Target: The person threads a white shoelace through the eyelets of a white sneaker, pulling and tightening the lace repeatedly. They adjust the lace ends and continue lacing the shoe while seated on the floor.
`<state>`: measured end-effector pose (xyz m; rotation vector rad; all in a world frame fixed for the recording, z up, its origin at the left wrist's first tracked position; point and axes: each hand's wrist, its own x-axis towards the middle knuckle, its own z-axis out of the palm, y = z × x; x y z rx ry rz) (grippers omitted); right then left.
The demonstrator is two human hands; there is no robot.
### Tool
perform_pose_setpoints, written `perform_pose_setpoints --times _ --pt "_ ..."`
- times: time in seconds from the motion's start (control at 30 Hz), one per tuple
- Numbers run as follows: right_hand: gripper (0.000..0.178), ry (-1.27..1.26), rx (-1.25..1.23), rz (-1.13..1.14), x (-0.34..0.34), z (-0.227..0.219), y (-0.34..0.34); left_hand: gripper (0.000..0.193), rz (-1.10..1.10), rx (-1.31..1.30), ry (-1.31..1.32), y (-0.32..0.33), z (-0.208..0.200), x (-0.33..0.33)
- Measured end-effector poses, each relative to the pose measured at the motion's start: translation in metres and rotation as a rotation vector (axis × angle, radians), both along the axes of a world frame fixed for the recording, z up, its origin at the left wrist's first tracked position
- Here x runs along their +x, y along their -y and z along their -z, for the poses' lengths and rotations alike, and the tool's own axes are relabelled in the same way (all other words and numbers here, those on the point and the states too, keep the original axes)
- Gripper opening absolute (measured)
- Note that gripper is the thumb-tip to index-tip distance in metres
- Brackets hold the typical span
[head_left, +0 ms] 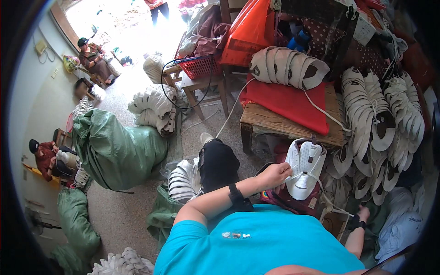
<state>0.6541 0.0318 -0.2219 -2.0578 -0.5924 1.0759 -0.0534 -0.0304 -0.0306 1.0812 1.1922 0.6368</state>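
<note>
— What is the person in the blue shirt holding?

— The left hand (274,175) is curling its fingers around the edge of a white shoe top (305,169). It is sitting in front of the person's lap, just below the wooden bench (275,123).

— Is it heavy?

— I am guessing it is light. It has no sole yet, so it is looking thin and bendy, like a soft shell. It is probably flopping if you grab only one corner.

— Where is a good spot to grab it?

— I think along the side edge, where the left hand is pinching now. The laces (306,176) are running down the middle, so I would be staying off those.

— And the other hand?

— The right hand (362,214) is hanging low by the person's side, with a black strap on the wrist. I cannot tell if it is open or holding anything.

— What else is lying around?

— Lots more white shoe tops (371,110) are piling up in rows on the right, smooth and curved like bowls. A red cloth (288,101) is covering the rough bench. Big green sacks (117,151) are sitting on the floor, puffy and wrinkly.
</note>
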Motion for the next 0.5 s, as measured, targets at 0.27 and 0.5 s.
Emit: perform_pose_setpoints --times 0.27,0.5 --pt "0.024 -0.37 0.195 -0.429 -0.333 -0.136 -0.013 0.03 -0.042 0.032 -0.057 0.0 0.012 0.005" --pt "0.015 -0.257 0.382 -0.772 -0.433 -0.198 0.003 0.024 -0.151 0.47 -0.13 -0.002 0.037 0.014"
